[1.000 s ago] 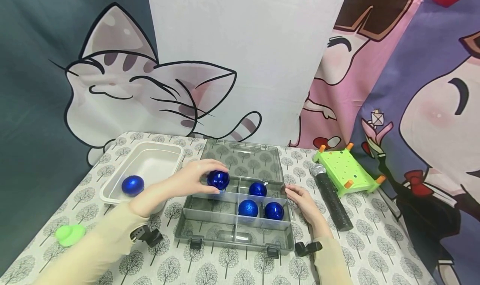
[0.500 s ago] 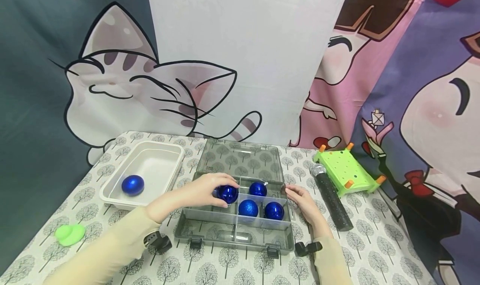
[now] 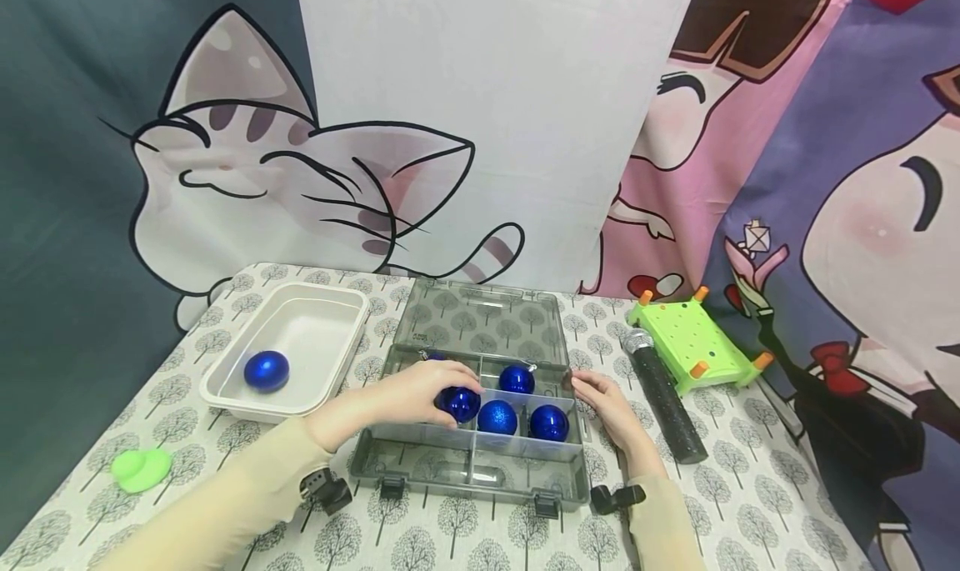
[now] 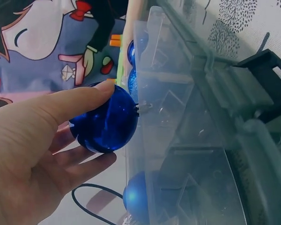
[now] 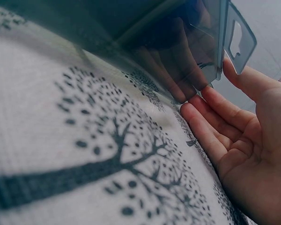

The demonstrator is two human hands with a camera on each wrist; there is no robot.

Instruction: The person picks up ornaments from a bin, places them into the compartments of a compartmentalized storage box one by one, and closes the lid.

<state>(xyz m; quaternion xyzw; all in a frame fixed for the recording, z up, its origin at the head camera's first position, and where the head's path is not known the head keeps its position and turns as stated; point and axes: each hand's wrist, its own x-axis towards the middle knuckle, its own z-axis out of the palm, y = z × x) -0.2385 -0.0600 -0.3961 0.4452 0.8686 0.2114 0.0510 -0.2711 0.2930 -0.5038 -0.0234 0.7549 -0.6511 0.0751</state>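
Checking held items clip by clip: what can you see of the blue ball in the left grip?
The blue ball is round, deep blue and glossy, like polished plastic or glass. A small silvery cap juts from its side in the left wrist view. The left grip holds it between thumb and fingers. In the head view it is at the middle row of the box, left of the glittery ball; whether it touches that ball or the bottom cannot be told.
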